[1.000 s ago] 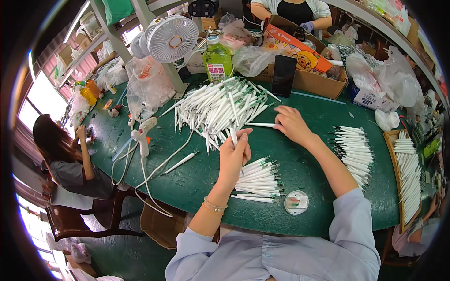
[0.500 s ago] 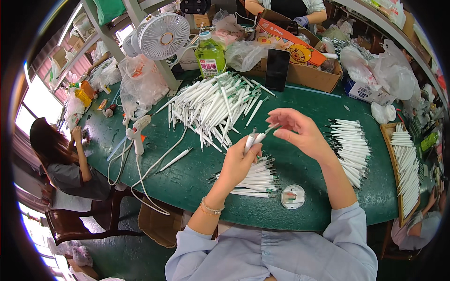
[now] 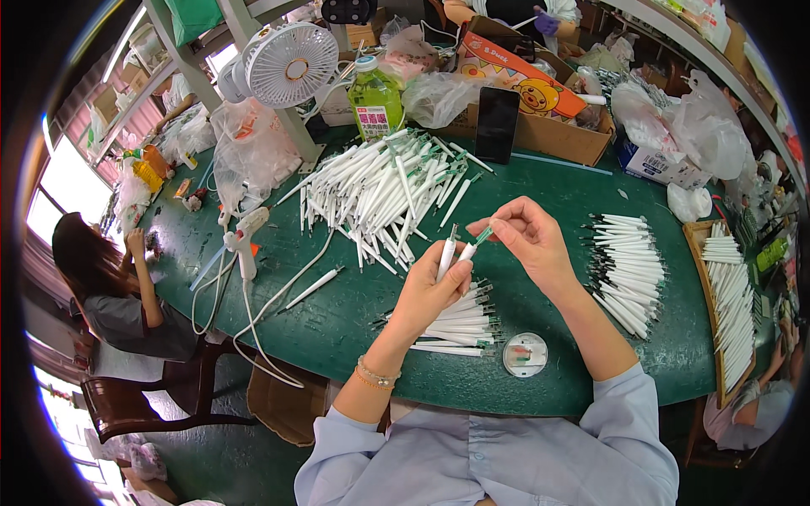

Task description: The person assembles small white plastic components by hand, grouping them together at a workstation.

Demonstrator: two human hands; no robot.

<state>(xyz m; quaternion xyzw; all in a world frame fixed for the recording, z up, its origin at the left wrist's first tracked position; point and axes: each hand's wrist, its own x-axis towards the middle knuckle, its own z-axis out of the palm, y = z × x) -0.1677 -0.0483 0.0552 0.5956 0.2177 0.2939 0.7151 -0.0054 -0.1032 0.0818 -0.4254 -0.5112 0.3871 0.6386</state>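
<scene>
My left hand [image 3: 432, 291] is closed round two white pen-like sticks [image 3: 445, 261], their tips pointing up and away from me. With thumb and fingers, my right hand [image 3: 531, 244] pinches the green tip [image 3: 484, 235] of the right-hand stick. Just below my hands, a row of similar white sticks [image 3: 460, 322] with greenish ends lies on the green table [image 3: 337, 325]. Beside that row is a small round white dish [image 3: 525, 354] with something reddish and green inside. Beyond my hands rises a large loose heap of white sticks [image 3: 367, 190].
On the right lie a dark-tipped row of sticks [image 3: 633, 274] and a filled wooden tray [image 3: 705, 310]. At left, a white glue gun [image 3: 248, 240] trails cords. A fan [image 3: 291, 66], green bottle [image 3: 377, 99], dark phone [image 3: 498, 126] and carton [image 3: 582, 150] stand behind. Other people sit around.
My right hand's fingers have closed from a looser, more spread pose and now pinch the green tip. My left hand keeps its hold. Across the table, another person's gloved hand has moved.
</scene>
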